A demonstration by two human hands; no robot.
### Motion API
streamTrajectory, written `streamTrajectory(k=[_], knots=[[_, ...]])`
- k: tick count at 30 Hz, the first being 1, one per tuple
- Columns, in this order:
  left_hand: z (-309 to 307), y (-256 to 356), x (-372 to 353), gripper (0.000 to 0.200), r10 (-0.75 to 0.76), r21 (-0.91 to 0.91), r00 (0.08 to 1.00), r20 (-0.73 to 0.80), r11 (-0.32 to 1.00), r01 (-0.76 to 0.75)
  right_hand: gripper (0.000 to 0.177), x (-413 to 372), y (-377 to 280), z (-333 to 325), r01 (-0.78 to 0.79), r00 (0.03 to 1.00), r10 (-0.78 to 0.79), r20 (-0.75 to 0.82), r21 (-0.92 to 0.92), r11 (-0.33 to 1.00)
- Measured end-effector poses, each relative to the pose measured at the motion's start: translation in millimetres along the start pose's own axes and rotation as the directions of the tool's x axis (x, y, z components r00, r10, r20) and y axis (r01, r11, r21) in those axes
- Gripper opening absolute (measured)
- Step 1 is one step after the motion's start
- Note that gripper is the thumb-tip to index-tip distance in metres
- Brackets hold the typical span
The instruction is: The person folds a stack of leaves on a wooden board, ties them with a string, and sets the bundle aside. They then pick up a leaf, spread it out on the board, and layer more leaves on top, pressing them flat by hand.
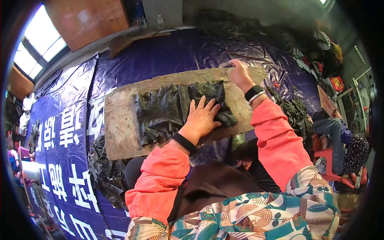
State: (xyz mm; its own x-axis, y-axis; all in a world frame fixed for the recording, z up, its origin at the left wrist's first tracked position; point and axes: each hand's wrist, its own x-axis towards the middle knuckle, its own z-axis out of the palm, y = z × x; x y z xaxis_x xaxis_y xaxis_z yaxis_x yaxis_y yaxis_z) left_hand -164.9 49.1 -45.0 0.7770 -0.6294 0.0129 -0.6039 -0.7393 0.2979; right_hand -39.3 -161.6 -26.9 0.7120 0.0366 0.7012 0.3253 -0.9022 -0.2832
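Note:
My left hand (202, 120) lies flat with its fingers spread, pressing on a dark green, wrinkled, wet-looking sheet that resembles seaweed (158, 110). That sheet is spread in overlapping pieces across a worn wooden board (120, 120) in front of me. Over the board's far right part, my right hand (241, 76) is closed, its fingertips bent together near the far edge. Whatever it may pinch is too small to make out. Black bands circle both wrists.
Blue plastic sheeting (140, 60) with white characters covers the ground. Dark leafy heaps lie right (294, 112) and left (106, 172) of the board. Another person (340, 134) sits at the right by a red stool (328, 166). A plastic bottle (161, 22) stands at the back.

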Motion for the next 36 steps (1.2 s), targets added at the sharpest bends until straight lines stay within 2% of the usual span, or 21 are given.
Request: streamTrajectory(k=[1, 2, 3, 4, 6, 7, 9, 12, 16, 19, 20, 22, 23, 26, 27, 28, 30, 31, 32, 34, 36], knots=[[1, 2, -1, 0.07, 0.006, 0.0, 1.0, 0.005, 1.0, -0.006, 0.014, 1, -8, -10, -0.285, 0.926, 0.261, 0.271, 0.05, 0.957], [0, 0, -1, 0.07, 0.014, -0.014, 1.0, 0.003, 1.0, -0.014, 0.016, 4, -12, -18, -0.547, 0.724, 0.458, 0.516, 0.026, 0.837], [-3, -1, -1, 0.069, 0.021, -0.022, 1.0, 0.001, 1.0, -0.021, 0.025, -8, -4, -11, -0.498, 0.665, 0.444, 0.601, -0.086, 0.863], [-9, 1, -1, 0.069, 0.031, -0.007, 1.0, 0.005, 1.0, -0.031, 0.025, -13, -18, -23, -0.508, 0.669, 0.45, 0.591, -0.077, 0.858], [-19, 7, -3, 0.069, -0.027, -0.115, 1.0, 0.015, 0.993, 0.029, 0.028, -27, -42, -39, -0.424, 0.574, 0.422, 0.702, -0.186, 0.886], [-22, 9, -5, 0.062, -0.026, -0.09, 0.998, -0.06, 0.996, 0.021, 0.028, -38, -36, -34, -0.448, 0.571, 0.433, 0.697, -0.178, 0.876], [-40, 8, -3, 0.055, -0.012, -0.033, 0.998, -0.068, 0.999, 0.01, 0.025, -62, -23, -17, -0.472, 0.711, 0.386, 0.588, -0.007, 0.881], [-69, -6, 15, 0.037, 0.084, 0.03, 0.974, -0.212, 0.996, -0.079, 0.022, -70, -18, -17, -0.483, 0.745, 0.344, 0.571, 0.107, 0.869], [-83, -23, 81, 0.032, 0.165, -0.022, 0.965, -0.204, 0.985, -0.173, 0.015, -72, -21, -21, -0.539, 0.764, 0.38, 0.521, 0.194, 0.82], [-68, -33, 127, 0.043, 0.345, 0.027, 0.929, -0.136, 0.938, -0.345, 0.014, -77, -25, -22, -0.497, 0.834, 0.356, 0.422, 0.293, 0.817], [-64, -34, 135, 0.043, 0.354, 0.023, 0.927, -0.125, 0.935, -0.354, 0.014, -79, -26, -20, -0.509, 0.829, 0.37, 0.421, 0.29, 0.811], [-58, -32, 150, 0.05, 0.302, 0.003, 0.936, 0.181, 0.952, -0.308, 0.013, -81, -26, -17, -0.475, 0.861, 0.372, 0.348, 0.287, 0.832], [-57, -31, 157, 0.05, 0.311, -0.003, 0.932, 0.185, 0.949, -0.316, 0.014, -83, -25, -17, -0.475, 0.853, 0.37, 0.369, 0.252, 0.843], [-62, -31, 172, 0.039, 0.375, -0.2, 0.853, 0.362, 0.925, -0.322, 0.012, -83, -29, -23, -0.505, 0.836, 0.402, 0.373, 0.239, 0.829], [-60, -35, 173, 0.026, 0.435, -0.249, 0.85, 0.296, 0.895, -0.371, 0.009, -82, -30, -25, -0.496, 0.85, 0.397, 0.347, 0.27, 0.825], [-58, -39, 174, 0.026, 0.437, -0.253, 0.848, 0.299, 0.893, -0.371, 0.009, -83, -30, -25, -0.5, 0.847, 0.401, 0.349, 0.268, 0.824], [-56, -45, 174, 0.019, 0.326, -0.123, 0.927, 0.188, 0.944, -0.307, 0.007, -82, -30, -25, -0.502, 0.843, 0.412, 0.345, 0.23, 0.834], [-56, -48, 171, 0.016, 0.25, -0.034, 0.966, 0.071, 0.968, -0.249, 0.007, -82, -30, -22, -0.499, 0.845, 0.409, 0.345, 0.231, 0.835], [-55, -49, 170, 0.016, 0.248, -0.033, 0.967, 0.066, 0.969, -0.246, 0.007, -83, -28, -20, -0.512, 0.839, 0.414, 0.353, 0.251, 0.822], [-50, -52, 168, 0.014, 0.115, -0.036, 0.988, -0.106, 0.992, -0.12, 0.007, -82, -29, -22, -0.52, 0.834, 0.414, 0.365, 0.273, 0.809], [-50, -53, 163, 0.017, 0.115, -0.056, 0.978, -0.173, 0.99, -0.127, 0.008, -81, -30, -25, -0.533, 0.824, 0.416, 0.384, 0.279, 0.798]])
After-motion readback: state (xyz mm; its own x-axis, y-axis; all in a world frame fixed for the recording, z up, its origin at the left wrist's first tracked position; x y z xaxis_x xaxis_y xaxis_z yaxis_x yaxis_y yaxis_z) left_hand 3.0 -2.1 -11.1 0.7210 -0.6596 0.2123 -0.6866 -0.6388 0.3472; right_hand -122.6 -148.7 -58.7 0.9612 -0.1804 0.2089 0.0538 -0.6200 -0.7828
